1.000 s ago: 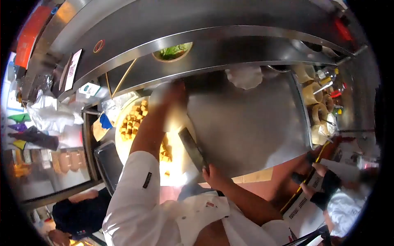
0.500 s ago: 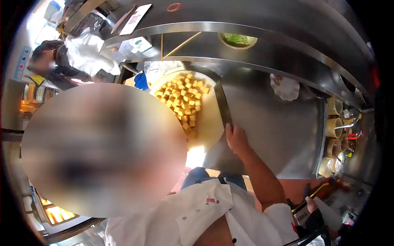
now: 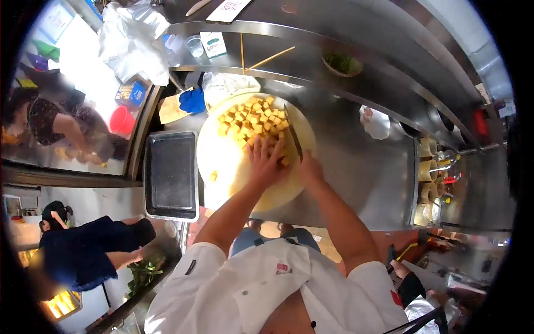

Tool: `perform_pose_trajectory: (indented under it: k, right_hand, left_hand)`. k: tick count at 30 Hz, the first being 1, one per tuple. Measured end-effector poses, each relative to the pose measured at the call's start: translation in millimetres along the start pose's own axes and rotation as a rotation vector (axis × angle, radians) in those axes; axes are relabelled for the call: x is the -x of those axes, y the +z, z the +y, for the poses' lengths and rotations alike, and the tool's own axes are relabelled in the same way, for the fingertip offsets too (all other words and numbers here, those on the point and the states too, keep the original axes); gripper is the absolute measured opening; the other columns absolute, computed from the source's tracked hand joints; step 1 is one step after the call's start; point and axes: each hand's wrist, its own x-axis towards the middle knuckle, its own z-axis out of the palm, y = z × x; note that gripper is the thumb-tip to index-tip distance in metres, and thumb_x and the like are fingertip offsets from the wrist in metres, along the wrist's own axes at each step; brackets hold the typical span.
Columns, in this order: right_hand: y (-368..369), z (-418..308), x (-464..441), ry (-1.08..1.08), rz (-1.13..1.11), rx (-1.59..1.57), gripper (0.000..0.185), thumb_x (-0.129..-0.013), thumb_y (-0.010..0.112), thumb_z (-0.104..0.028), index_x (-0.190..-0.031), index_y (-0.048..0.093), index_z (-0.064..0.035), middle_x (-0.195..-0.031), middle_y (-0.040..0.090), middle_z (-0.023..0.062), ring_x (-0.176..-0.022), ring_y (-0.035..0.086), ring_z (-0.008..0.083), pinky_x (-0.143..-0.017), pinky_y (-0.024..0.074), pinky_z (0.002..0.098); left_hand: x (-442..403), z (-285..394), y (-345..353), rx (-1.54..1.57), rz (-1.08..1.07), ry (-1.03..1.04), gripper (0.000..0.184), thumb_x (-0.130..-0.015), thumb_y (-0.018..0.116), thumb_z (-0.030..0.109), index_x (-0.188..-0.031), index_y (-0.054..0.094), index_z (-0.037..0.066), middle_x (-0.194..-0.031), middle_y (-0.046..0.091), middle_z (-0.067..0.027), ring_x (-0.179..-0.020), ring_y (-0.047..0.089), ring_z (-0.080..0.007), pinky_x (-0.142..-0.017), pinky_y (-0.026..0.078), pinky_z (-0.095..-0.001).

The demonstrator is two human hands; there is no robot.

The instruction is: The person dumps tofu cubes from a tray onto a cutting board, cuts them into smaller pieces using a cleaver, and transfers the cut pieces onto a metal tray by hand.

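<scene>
A round pale cutting board [image 3: 222, 192] bears a heap of yellow food cubes [image 3: 253, 118], whose exact kind I cannot tell. My left hand [image 3: 266, 164] lies on the near side of the heap with its fingers spread, touching the cubes. Closed around a handle, my right hand [image 3: 310, 168] holds a kitchen knife [image 3: 295, 133] at the board's right side. The blade points away from me, nearly edge-on, along the right flank of the heap. One loose cube [image 3: 213, 176] sits apart at the board's left.
A dark rectangular tray [image 3: 171, 177] stands left of the board. Behind it are a blue cloth [image 3: 192, 101] and a plastic bag [image 3: 229, 86]. A steel shelf [image 3: 300, 42] runs above, holding a bowl of greens [image 3: 342, 64]. Several containers [image 3: 427, 170] line the right. Other people are at left.
A large blurred patch covered the left side and my left hand before; now that hand shows on the cubes. The knife has moved from the board's right edge in against the heap.
</scene>
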Motion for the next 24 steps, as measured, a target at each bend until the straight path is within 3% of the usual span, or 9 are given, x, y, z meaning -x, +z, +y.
perform_pose_trajectory:
  k: [5, 9, 12, 13, 16, 20, 24]
  right_hand:
    - [10, -3, 21, -0.003, 0.088, -0.020, 0.029, -0.104, 0.050, -0.027, -0.117, 0.054, -0.0017, -0.095, 0.070, 0.0290, -0.089, 0.067, 0.0500, -0.081, 0.0532, 0.0577]
    - [22, 2, 21, 0.055, 0.124, -0.075, 0.028, -0.102, 0.051, -0.026, -0.116, 0.057, -0.0019, -0.096, 0.069, 0.0293, -0.093, 0.066, 0.0503, -0.081, 0.0519, 0.0578]
    - [9, 12, 40, 0.023, 0.127, -0.066, 0.029, -0.101, 0.052, -0.026, -0.115, 0.059, -0.0019, -0.099, 0.069, 0.0284, -0.094, 0.066, 0.0500, -0.080, 0.0513, 0.0574]
    - [3, 14, 50, 0.016, 0.114, -0.069, 0.029, -0.101, 0.052, -0.026, -0.115, 0.059, -0.0019, -0.099, 0.069, 0.0284, -0.094, 0.066, 0.0500, -0.080, 0.0513, 0.0574]
    - [-4, 31, 77, 0.016, 0.122, -0.135, 0.029, -0.101, 0.054, -0.027, -0.115, 0.060, -0.0020, -0.099, 0.070, 0.0269, -0.092, 0.066, 0.0492, -0.079, 0.0522, 0.0552]
    - [-1, 47, 127, 0.049, 0.126, -0.149, 0.030, -0.100, 0.057, -0.028, -0.114, 0.059, -0.0020, -0.094, 0.070, 0.0270, -0.089, 0.066, 0.0484, -0.076, 0.0533, 0.0522]
    - [-6, 42, 168, 0.123, 0.066, -0.172, 0.028, -0.100, 0.059, -0.028, -0.109, 0.057, -0.0016, -0.092, 0.069, 0.0275, -0.087, 0.066, 0.0488, -0.074, 0.0534, 0.0520]
  left_hand:
    - [-17, -11, 16, -0.090, 0.067, 0.002, 0.086, -0.073, 0.078, 0.055, -0.145, 0.054, 0.013, -0.154, 0.041, -0.0199, -0.149, 0.026, -0.0477, -0.114, 0.013, -0.0777]
    - [-27, -13, 14, -0.132, 0.004, -0.063, 0.088, -0.072, 0.082, 0.052, -0.144, 0.054, 0.010, -0.155, 0.040, -0.0188, -0.149, 0.026, -0.0459, -0.115, 0.012, -0.0765]
    - [-27, -16, -24, -0.016, -0.073, -0.029, 0.083, -0.071, 0.085, 0.047, -0.139, 0.056, 0.009, -0.151, 0.044, -0.0186, -0.143, 0.035, -0.0447, -0.116, 0.022, -0.0691]
    - [-20, -16, -51, 0.075, -0.087, -0.065, 0.079, -0.071, 0.086, 0.045, -0.136, 0.057, 0.009, -0.148, 0.047, -0.0184, -0.140, 0.039, -0.0438, -0.114, 0.028, -0.0637]
    - [21, -81, -97, -0.035, -0.028, -0.071, 0.063, -0.076, 0.084, 0.038, -0.126, 0.061, 0.008, -0.131, 0.056, -0.0172, -0.122, 0.051, -0.0393, -0.103, 0.041, -0.0526]
    - [79, -124, -144, -0.181, -0.124, -0.244, 0.041, -0.082, 0.078, 0.027, -0.115, 0.066, 0.006, -0.117, 0.062, -0.0156, -0.113, 0.056, -0.0358, -0.096, 0.047, -0.0465]
    - [91, -126, -125, 0.011, -0.170, -0.203, 0.018, -0.086, 0.072, 0.012, -0.102, 0.070, 0.004, -0.099, 0.066, -0.0148, -0.099, 0.062, -0.0356, -0.086, 0.054, -0.0444]
